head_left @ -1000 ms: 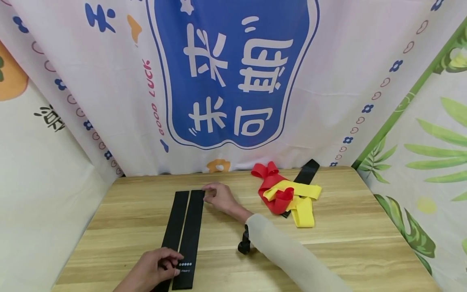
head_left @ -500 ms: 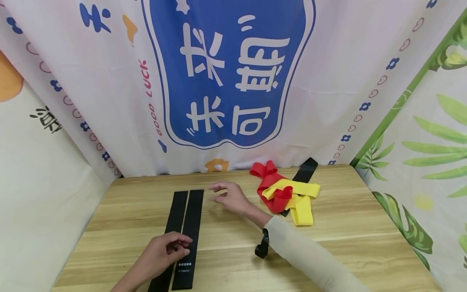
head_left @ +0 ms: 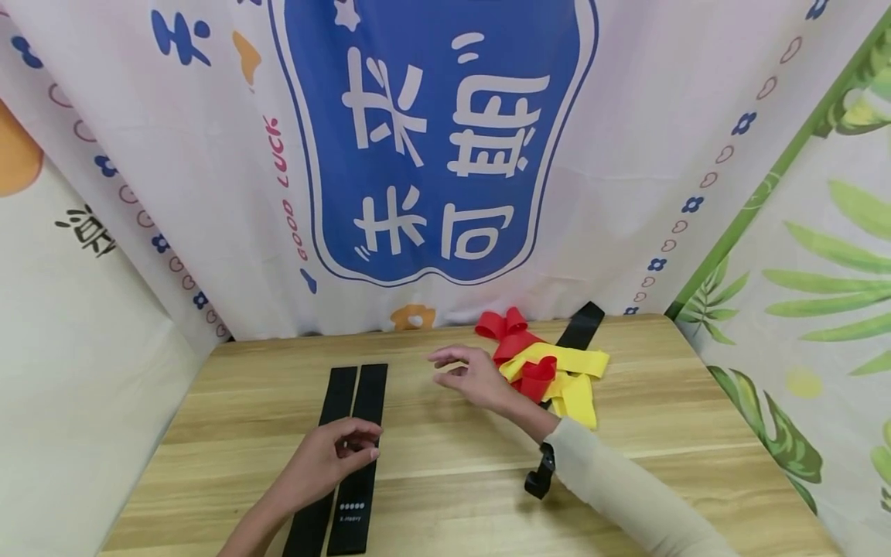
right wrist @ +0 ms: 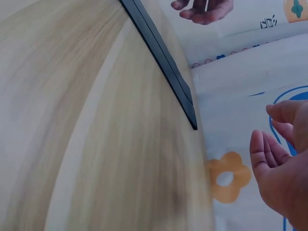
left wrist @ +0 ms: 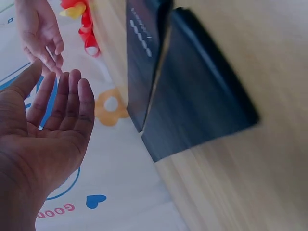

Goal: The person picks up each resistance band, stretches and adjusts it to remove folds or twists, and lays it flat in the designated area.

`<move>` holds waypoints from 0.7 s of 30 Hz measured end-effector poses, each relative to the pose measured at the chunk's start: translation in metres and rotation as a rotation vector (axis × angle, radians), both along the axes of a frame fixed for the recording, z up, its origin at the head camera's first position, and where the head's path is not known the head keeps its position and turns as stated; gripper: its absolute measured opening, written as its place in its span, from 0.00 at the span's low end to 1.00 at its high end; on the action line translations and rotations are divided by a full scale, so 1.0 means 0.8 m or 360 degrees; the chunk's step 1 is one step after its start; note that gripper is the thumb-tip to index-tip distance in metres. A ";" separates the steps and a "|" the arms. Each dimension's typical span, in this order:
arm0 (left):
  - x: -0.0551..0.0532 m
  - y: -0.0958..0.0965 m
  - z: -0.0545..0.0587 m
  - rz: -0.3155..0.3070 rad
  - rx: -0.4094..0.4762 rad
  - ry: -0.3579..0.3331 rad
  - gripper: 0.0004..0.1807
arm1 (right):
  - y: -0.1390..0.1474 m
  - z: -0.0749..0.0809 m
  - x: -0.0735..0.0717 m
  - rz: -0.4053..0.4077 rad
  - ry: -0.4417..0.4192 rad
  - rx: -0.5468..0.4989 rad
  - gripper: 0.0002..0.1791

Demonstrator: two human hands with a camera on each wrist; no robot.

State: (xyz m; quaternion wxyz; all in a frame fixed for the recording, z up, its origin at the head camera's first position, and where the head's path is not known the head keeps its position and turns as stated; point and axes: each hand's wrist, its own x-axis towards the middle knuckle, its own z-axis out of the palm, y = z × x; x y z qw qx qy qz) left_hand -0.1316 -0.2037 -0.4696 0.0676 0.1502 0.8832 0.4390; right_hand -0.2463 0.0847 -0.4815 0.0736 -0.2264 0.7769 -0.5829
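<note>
Two flat black resistance bands lie side by side, lengthwise on the table. The right-hand band (head_left: 370, 394) carries white dots and small print near its front end; its neighbour (head_left: 339, 394) is partly covered by my forearm. My left hand (head_left: 323, 460) hovers over the pair, its fingers loosely bent around nothing, as the left wrist view of that hand (left wrist: 53, 130) also shows. To their right, my right hand (head_left: 480, 379) is above the wood with relaxed, parted fingers, beside a heap of a red band (head_left: 536, 379) and a yellow band (head_left: 578, 398).
Another black band (head_left: 583, 326) sticks out from under the coloured heap toward the back edge. The wooden table (head_left: 445, 495) meets a printed cloth (head_left: 592, 232) behind it, with more cloth hanging at both sides. A black wrist camera (head_left: 541, 473) hangs below my right sleeve.
My right hand has left the far end of the right-hand black band and moved right, toward the coloured heap. My left hand has moved forward and slightly right over the bands, which stay put.
</note>
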 end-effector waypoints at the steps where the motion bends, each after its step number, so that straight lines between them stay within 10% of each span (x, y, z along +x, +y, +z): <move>1: -0.002 0.002 0.001 0.0004 0.0004 0.0006 0.12 | 0.004 0.001 0.000 -0.0006 0.0000 0.0007 0.18; 21: -0.049 0.054 -0.001 0.0005 0.0072 0.0154 0.17 | 0.097 0.007 0.004 -0.0100 0.0082 0.0124 0.20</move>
